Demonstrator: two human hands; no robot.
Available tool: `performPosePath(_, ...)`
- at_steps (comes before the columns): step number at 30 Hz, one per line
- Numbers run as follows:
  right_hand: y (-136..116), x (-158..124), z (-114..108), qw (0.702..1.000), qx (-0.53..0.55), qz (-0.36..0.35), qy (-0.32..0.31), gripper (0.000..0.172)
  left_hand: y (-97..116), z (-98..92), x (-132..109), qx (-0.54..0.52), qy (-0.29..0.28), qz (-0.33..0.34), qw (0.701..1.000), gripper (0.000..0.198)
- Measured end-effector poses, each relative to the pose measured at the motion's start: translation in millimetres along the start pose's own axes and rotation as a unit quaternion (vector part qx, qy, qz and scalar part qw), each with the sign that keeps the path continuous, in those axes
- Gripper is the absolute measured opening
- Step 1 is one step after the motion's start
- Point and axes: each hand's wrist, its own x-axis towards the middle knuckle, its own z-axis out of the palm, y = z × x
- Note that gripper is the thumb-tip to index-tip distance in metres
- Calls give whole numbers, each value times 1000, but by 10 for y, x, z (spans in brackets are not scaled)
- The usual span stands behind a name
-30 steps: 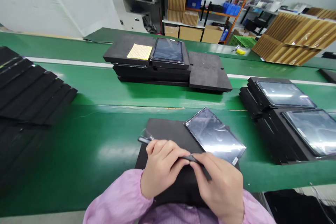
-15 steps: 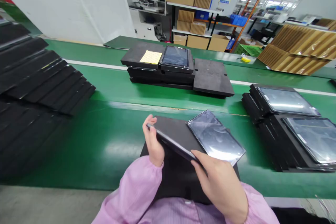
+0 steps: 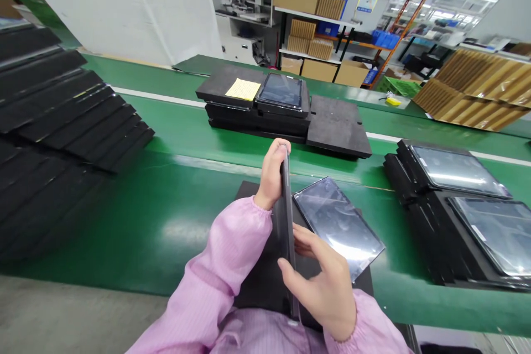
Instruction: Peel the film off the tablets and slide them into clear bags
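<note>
Head view, the only 1. Thin dark panel [image 3: 286,188] held up on edge over a black pad [image 3: 259,290], narrow side toward the wearer, lower end near the torso. Left hand [image 3: 272,171] closed round its far upper end, thumb on the rim; this hand seems to carry the weight. Right hand [image 3: 321,282] lower down, thumb and fingers parted about the panel, no firm pinch visible; fingertip contact cannot be told.

Step, as I read it: turning or checking the panel in the air. Next move likely calls for a steady left hold and a right-hand grip by the rim, off the faces.

Edges: a glossy panel [image 3: 338,224] lies askew on the pad just right of the held panel, its right corner past the pad. Swinging right or lowering quickly could knock it. Beyond, the right stack [image 3: 433,232] bears 2 more glossy panels.

Room: widest to the left, over green bench [image 3: 186,232] between the pad and the left stack [image 3: 83,121]. Ahead, a narrower green strip before the rear stack [image 3: 249,116]. Toward the wearer, little, with the torso close.
</note>
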Motion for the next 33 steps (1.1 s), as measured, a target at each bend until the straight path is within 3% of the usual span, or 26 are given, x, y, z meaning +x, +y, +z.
performPosePath(14, 107, 112, -41, 998, 37, 57, 14, 28, -99, 125, 107, 19, -9, -33, 999, 37)
performPosePath(25, 147, 127, -49, 998, 20, 61, 12, 26, -138, 151, 122, 24, -17, -57, 998, 35)
performPosePath(33, 138, 98, -80, 1000, -3, 27, -9, 27, -116, 150, 111, 20, -26, -46, 998, 34)
